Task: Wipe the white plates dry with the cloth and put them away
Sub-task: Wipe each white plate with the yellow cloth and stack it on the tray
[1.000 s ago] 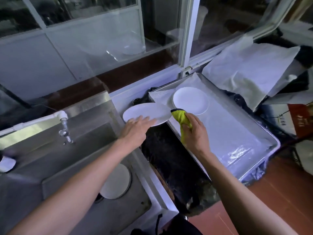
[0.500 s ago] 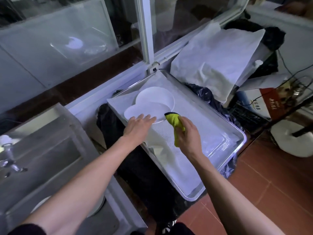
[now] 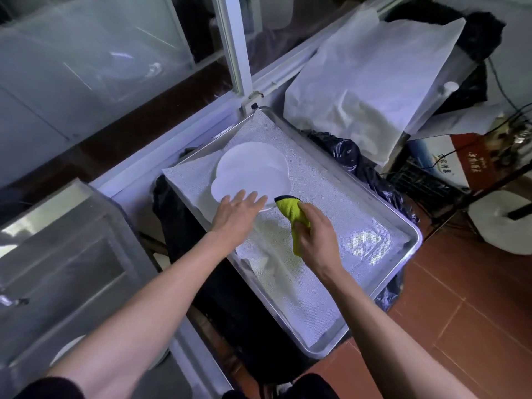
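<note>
Plates were our whole concern at that moment: the nearer white plate (image 3: 247,182) sat under our left hand (image 3: 236,214), whose fingers lay spread and flat on its near rim, gripping nothing. It overlapped a second white plate (image 3: 253,156) just behind it, both inside the metal tray (image 3: 403,254). Our right hand (image 3: 316,234) was closed around the yellow cloth (image 3: 290,211), whose dark-edged corner touched the nearer plate's rim. We judged this to be the setting-down step. To do it well we needed to ease the plate flat onto its neighbour, then lift the fingers straight off, without smearing the dried face. A white mesh liner (image 3: 331,203) covered the tray floor. Black plastic (image 3: 345,154) showed around the tray, crumpled white paper (image 3: 359,82) lay beyond, windows (image 3: 100,67) stood behind, red floor tiles (image 3: 460,312) to our right, and a steel sink (image 3: 72,269) to our left.
</note>
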Tool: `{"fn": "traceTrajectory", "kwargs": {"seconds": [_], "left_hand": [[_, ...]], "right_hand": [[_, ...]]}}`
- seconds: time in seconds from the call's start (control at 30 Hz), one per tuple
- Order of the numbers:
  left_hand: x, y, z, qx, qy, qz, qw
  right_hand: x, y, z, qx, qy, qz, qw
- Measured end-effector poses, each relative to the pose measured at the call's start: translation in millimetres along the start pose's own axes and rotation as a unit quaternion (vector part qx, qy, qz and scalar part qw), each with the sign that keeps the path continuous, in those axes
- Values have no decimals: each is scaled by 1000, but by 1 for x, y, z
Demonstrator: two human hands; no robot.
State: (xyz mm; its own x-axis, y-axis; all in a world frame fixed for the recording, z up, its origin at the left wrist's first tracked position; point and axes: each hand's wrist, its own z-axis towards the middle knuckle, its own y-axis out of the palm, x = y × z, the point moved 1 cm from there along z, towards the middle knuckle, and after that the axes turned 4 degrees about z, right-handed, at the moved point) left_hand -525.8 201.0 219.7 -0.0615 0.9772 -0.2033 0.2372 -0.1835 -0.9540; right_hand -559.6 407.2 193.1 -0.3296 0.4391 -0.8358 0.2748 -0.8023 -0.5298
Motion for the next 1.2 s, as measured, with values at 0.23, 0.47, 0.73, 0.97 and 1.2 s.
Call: {"fn": "traceTrajectory", "kwargs": {"seconds": [0.23, 0.47, 0.73, 0.97, 1.2], "left_hand": [[-9, 16, 24, -35, -8, -4, 999], [-18, 31, 42, -44, -6, -11, 999], [-29, 45, 56, -32, -1, -17, 999], [-24, 43, 55, -22, -11, -53, 998], [-25, 32, 27, 54, -18, -110, 992]], "right_hand": [[1, 7, 14, 12, -7, 27, 1000], [2, 10, 25, 4, 16, 50, 999], [9, 18, 31, -1, 26, 44, 999], [4, 21, 35, -6, 23, 33, 999], [-5, 15, 44, -31, 6, 7, 999]]}}
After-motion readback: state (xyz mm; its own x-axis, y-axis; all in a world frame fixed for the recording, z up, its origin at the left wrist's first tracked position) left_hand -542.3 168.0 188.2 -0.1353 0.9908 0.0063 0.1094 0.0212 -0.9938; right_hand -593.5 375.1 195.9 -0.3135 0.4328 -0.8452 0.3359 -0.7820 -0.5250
